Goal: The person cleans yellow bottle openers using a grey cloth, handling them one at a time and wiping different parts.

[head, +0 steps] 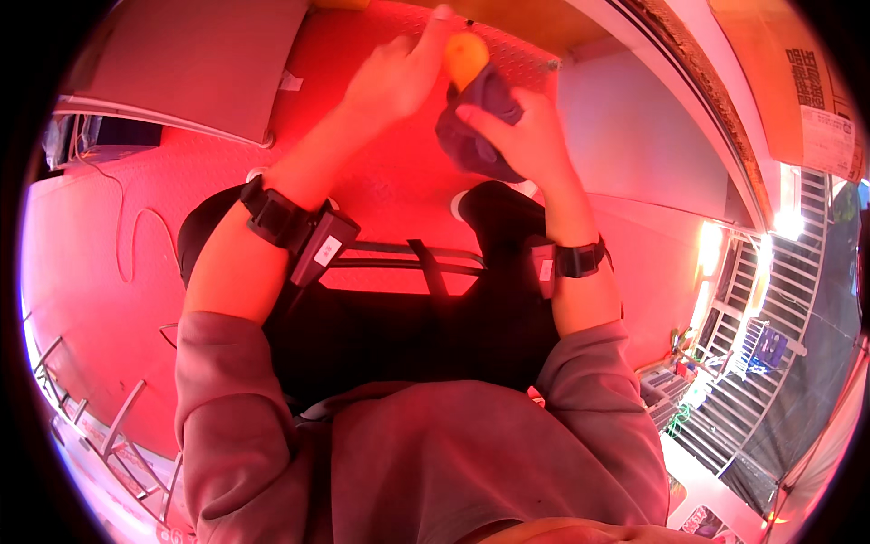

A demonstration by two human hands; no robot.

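Observation:
A dark, soft cloth item (479, 112) is gripped in my right hand (533, 136), with the thumb pressed on its near side. From its upper end shows a rounded yellow-orange piece (467, 58); whether it belongs to the cloth cannot be told. Just left of that piece is my left hand (391, 78), blurred, one digit stretched upward and the other fingers partly hidden. I cannot see anything held in it. Both hands are above the red-lit floor (380, 156), beyond my knees. Each forearm bears a strapped black device (326, 248).
A flat panel (197, 61) stands at upper left, a pale panel (639, 129) at right. A thin cable (122, 224) lies on the left floor. Metal frame legs (122, 421) stand lower left. Rightward are a white slatted rack (781, 285) and a cardboard box (761, 61) bearing writing.

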